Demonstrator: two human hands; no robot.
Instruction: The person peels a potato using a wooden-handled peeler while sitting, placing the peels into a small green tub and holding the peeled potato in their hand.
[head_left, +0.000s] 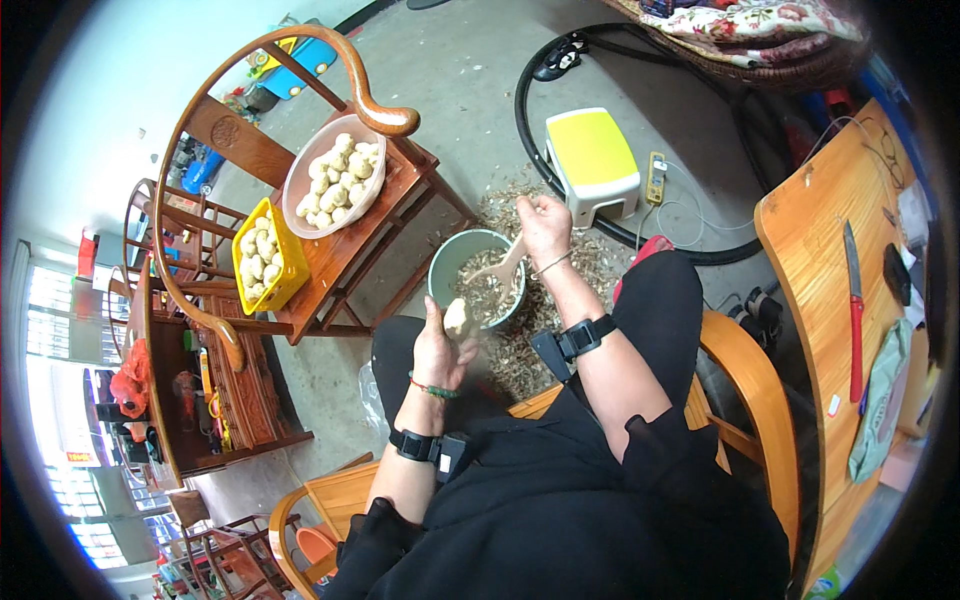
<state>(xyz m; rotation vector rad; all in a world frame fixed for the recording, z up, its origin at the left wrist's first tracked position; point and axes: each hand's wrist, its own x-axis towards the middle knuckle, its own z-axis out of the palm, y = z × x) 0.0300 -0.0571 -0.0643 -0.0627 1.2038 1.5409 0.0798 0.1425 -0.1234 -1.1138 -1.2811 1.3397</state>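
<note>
My left hand (442,352) holds a pale, rounded piece like a peeled tuber (457,318) between thumb and fingers, just in front of a grey-green bucket (437,272). My right hand (545,232) is closed around the end of a light, wooden-looking tool (507,262). Its broader part hangs over the bucket; its exact kind is unclear. Brown and pale scraps (483,280) lie inside the bucket. To the left, a pinkish-white basin (298,222) and a yellow basket (278,291), both full of similar pale pieces, sit on a wooden chair (330,285).
Scraps (535,360) cover the floor around the bucket. A white stool with a green top (592,150), a power strip (655,180) and a black hose (522,110) are ahead. On the wooden table (815,270) at right lies a red-handled knife (855,320).
</note>
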